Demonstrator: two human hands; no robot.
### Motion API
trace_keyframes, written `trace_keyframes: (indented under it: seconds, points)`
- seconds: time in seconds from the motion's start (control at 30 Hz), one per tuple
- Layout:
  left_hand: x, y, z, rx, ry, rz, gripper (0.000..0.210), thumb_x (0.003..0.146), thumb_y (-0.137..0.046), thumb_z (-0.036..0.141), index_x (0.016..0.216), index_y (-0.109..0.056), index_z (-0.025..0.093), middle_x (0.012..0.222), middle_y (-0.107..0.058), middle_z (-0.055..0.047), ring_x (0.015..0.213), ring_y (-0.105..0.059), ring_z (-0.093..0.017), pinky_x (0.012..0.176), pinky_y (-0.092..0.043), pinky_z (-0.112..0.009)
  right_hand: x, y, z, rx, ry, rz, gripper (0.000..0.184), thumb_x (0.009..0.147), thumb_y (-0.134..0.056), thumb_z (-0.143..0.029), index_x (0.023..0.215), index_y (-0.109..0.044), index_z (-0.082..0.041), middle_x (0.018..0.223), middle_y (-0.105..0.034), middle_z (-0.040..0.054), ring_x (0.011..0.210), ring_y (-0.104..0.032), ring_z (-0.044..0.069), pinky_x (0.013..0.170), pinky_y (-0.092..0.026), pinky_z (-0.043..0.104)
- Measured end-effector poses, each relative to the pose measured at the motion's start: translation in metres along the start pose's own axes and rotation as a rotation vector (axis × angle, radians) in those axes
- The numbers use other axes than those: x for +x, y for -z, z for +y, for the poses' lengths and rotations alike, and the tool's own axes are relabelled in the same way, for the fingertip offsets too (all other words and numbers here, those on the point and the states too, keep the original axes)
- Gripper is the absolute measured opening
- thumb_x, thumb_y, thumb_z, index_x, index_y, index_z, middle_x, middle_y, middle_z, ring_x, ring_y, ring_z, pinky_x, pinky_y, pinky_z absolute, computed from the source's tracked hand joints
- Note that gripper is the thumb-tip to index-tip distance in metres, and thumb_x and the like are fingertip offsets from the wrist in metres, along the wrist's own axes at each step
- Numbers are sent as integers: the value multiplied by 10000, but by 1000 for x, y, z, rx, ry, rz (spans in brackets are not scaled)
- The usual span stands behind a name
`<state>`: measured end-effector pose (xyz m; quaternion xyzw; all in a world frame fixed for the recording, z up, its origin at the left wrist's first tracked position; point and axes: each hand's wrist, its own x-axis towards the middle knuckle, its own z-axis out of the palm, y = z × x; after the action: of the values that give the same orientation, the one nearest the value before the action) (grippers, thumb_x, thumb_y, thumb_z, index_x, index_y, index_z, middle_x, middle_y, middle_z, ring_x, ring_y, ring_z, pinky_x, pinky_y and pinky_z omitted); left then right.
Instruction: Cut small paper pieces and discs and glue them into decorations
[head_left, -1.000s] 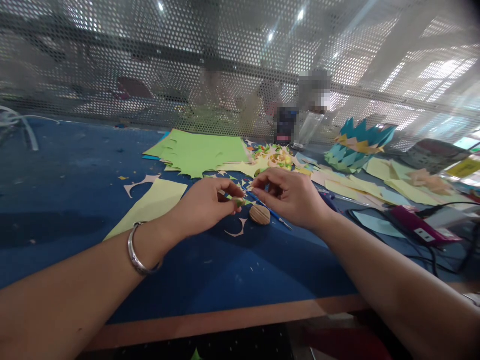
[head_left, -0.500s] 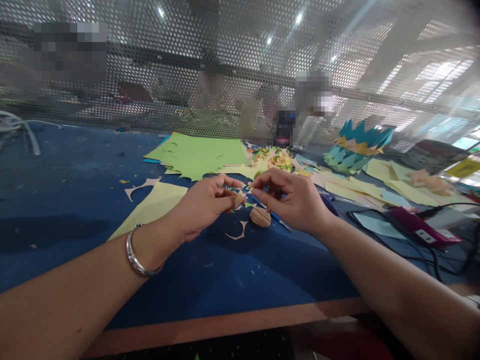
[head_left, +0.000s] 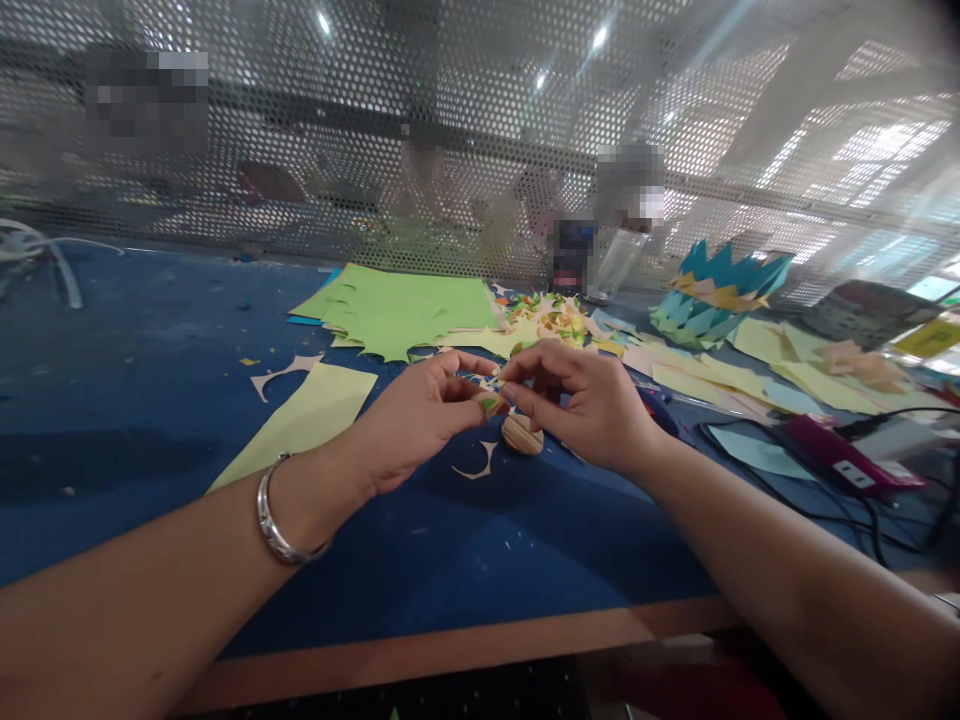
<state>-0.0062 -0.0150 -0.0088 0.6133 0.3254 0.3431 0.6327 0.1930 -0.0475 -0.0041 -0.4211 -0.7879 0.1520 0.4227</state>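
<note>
My left hand [head_left: 431, 405], a silver bangle on its wrist, is closed in a pinch on a small green and tan paper piece [head_left: 489, 403]. Close against it, my right hand [head_left: 574, 395] has thumb and forefinger pressed together at the piece's upper edge; whatever lies between these fingertips is too small to make out. Just below the fingertips, a round, ridged tan disc [head_left: 523, 435] rests on the blue table [head_left: 450, 560]. A thin curved paper offcut [head_left: 476, 463] lies to its left. My hands partly hide small paper scraps behind them.
Green paper sheets [head_left: 420, 305] and a heap of cut scraps [head_left: 551, 318] lie beyond my hands. A yellow sheet [head_left: 307, 415] is at left. Rightward are a teal paper crown [head_left: 709, 295], a magenta power strip [head_left: 840, 455] and black cables. Perforated metal screen [head_left: 450, 220] stands behind.
My hands have drawn closer together, the left moving slightly right. The paper piece in it has turned, showing green. The blue tool under the right hand is now mostly hidden.
</note>
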Motion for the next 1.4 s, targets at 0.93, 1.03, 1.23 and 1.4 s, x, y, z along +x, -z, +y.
trace_keyframes:
  seconds: [0.93,1.03,1.23,1.4]
  points:
    - [0,1,-4,114,-34,7,522,764,-758,204,1237,-535,196,822,-666,1,758,-622,-166,702,-442,-299,-1,-2,-2,5,4,-12,115,936,-672,-278,954,-671,-164,779,-667,-1,543,-562,76,527,-434,227]
    - [3,6,-7,293,-112,104,542,792,-734,220,1287,-514,207,815,-665,-2,716,-623,-173,651,-452,-304,1,-2,0,-5,-43,29,113,924,-673,-283,935,-661,-171,799,-662,4,538,-550,79,516,-422,233]
    - [6,15,-8,416,-209,199,571,821,-673,182,1338,-436,225,954,-703,-45,775,-703,-204,680,-540,-338,6,4,8,-169,-127,-36,56,877,-670,-225,888,-682,-172,721,-657,-8,541,-523,91,540,-409,243]
    - [5,19,-7,545,-277,196,562,839,-678,206,1352,-451,204,927,-728,-54,795,-687,-208,738,-540,-362,9,10,13,-362,-247,-266,52,828,-656,-172,850,-701,-183,728,-689,-2,616,-581,123,582,-390,259]
